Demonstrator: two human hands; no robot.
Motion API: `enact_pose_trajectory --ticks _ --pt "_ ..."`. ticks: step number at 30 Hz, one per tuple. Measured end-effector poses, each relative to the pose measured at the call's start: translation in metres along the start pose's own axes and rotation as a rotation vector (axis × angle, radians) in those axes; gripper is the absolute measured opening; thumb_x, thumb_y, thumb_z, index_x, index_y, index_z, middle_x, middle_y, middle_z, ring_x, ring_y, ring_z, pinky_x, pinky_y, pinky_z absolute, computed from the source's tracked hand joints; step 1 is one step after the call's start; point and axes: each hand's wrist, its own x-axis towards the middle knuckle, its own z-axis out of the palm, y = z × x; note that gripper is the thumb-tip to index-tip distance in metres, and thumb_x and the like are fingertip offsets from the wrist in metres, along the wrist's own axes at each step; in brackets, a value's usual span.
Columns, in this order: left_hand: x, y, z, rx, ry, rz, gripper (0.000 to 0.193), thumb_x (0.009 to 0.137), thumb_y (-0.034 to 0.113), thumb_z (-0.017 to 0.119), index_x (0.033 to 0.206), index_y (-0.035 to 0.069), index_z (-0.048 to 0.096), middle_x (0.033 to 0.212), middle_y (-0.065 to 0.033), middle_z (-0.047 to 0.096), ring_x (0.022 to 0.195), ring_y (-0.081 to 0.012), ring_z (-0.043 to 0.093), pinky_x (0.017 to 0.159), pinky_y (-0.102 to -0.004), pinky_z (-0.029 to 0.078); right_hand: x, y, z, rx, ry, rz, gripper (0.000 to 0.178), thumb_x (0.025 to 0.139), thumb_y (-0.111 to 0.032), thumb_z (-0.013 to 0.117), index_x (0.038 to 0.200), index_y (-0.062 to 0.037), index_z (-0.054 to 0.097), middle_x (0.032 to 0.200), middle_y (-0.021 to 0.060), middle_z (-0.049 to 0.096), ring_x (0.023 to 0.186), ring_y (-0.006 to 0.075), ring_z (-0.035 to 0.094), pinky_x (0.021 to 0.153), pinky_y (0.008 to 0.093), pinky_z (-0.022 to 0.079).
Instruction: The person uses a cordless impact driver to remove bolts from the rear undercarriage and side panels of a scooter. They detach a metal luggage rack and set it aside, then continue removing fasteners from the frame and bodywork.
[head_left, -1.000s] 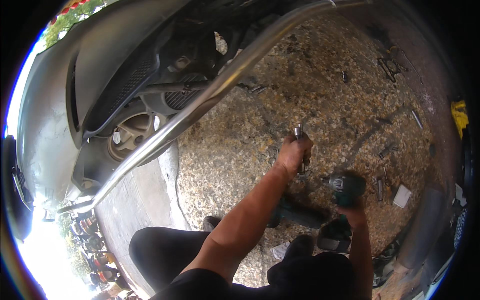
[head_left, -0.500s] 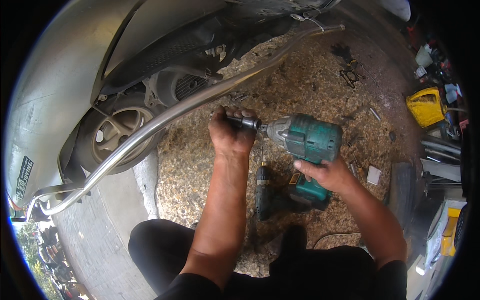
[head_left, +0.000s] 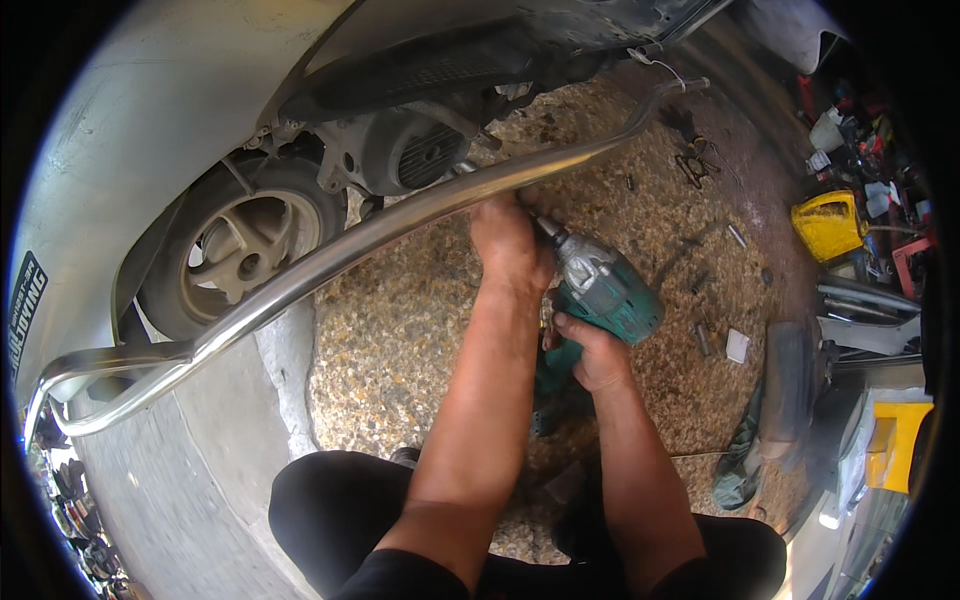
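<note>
My right hand (head_left: pixel 603 355) is wrapped round the grip of a green and grey cordless impact wrench (head_left: pixel 612 290), whose nose points up and to the left. At the wrench's front, my left hand (head_left: pixel 508 240) is closed round the socket (head_left: pixel 548 226) fitted there; its fingers are partly hidden by a long bent chrome tube (head_left: pixel 390 222). Past the tube, a metal end (head_left: pixel 464 168) shows close to the scooter's round ribbed engine cover (head_left: pixel 425 155). Whether it touches the cover I cannot tell.
The scooter's rear wheel (head_left: pixel 245 250) stands at the left under a silver body panel (head_left: pixel 120 130). The chrome tube crosses the whole work area. Small metal parts and a white card (head_left: pixel 737 346) lie on the pebbled ground. A yellow container (head_left: pixel 828 226) and tools crowd the right side.
Both hands have brought the impact wrench and socket up and left, toward the engine. The wrench is now tilted, and my left hand has gone partly behind the chrome tube.
</note>
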Motion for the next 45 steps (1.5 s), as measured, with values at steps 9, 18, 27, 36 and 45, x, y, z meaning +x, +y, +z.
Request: enact_pose_trajectory --ticks 9,18,27,36,45 --pt "0.038 -0.001 0.033 0.125 -0.039 0.089 0.013 0.092 0.014 0.056 0.099 0.004 0.05 0.073 -0.0089 0.056 0.062 -0.0212 0.056 0.054 -0.0349 0.048 0.033 -0.03 0.025 0.106 0.08 -0.027 0.017 0.081 -0.005 0.069 0.096 -0.0036 0.063 0.078 0.0039 0.061 0.059 0.0184 0.057 0.054 0.0316 0.047" --pt "0.06 0.01 0.035 0.288 -0.045 0.112 0.015 0.094 0.015 0.051 0.089 0.001 0.053 0.07 -0.0118 0.057 0.059 -0.0241 0.057 0.058 -0.0364 0.05 0.067 -0.027 0.024 0.123 -0.002 -0.032 0.02 0.08 -0.007 0.07 0.099 -0.0023 0.064 0.076 0.0047 0.06 0.057 0.0189 0.057 0.05 0.0317 0.048" --pt "-0.003 -0.004 0.012 0.47 0.026 0.413 0.017 0.098 0.02 0.051 0.097 0.003 0.052 0.075 -0.0053 0.058 0.063 -0.0123 0.054 0.057 -0.0277 0.044 0.028 -0.006 0.01 0.112 -0.092 -0.106 0.024 0.079 -0.001 0.068 0.102 -0.0026 0.062 0.081 0.0054 0.063 0.065 0.0163 0.059 0.059 0.0297 0.048" --pt "0.022 0.097 -0.006 0.66 0.123 0.575 0.03 0.093 0.024 0.05 0.085 -0.001 0.066 0.064 -0.0105 0.063 0.062 -0.0195 0.061 0.06 -0.0341 0.048 0.035 0.003 0.089 -0.364 -0.172 -0.258 0.024 0.08 -0.008 0.07 0.103 -0.0039 0.063 0.095 0.0044 0.065 0.086 0.0166 0.06 0.075 0.0339 0.049" --pt "0.042 0.111 -0.017 1.195 0.127 0.93 0.034 0.095 0.02 0.048 0.082 -0.007 0.062 0.066 -0.0164 0.063 0.055 -0.027 0.06 0.055 -0.0366 0.049 0.02 0.006 0.118 -0.15 -0.141 -0.168 0.029 0.082 -0.004 0.07 0.109 -0.0027 0.06 0.104 0.0055 0.064 0.096 0.0173 0.058 0.082 0.0344 0.048"
